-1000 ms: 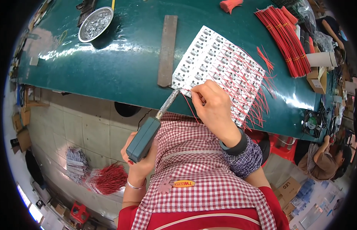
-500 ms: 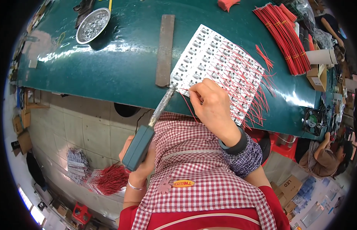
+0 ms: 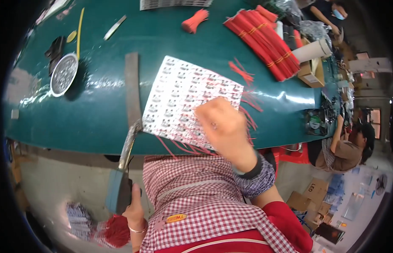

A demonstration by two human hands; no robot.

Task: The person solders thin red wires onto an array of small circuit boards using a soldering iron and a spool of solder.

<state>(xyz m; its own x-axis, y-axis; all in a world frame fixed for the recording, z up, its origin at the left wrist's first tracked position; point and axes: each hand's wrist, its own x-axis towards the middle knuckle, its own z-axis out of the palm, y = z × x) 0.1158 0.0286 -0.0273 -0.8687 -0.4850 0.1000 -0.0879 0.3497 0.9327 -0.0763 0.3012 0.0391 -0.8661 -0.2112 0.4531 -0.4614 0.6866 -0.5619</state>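
Left hand (image 3: pixel 135 207) has a tight grip on the iron (image 3: pixel 120 185), tip at the board (image 3: pixel 188 101) edge; right hand (image 3: pixel 224 128) blurry over it, can't tell its grip.

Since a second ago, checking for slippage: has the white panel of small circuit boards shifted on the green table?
Cannot tell: the head camera itself moved. The panel lies beside the grey bar as before.
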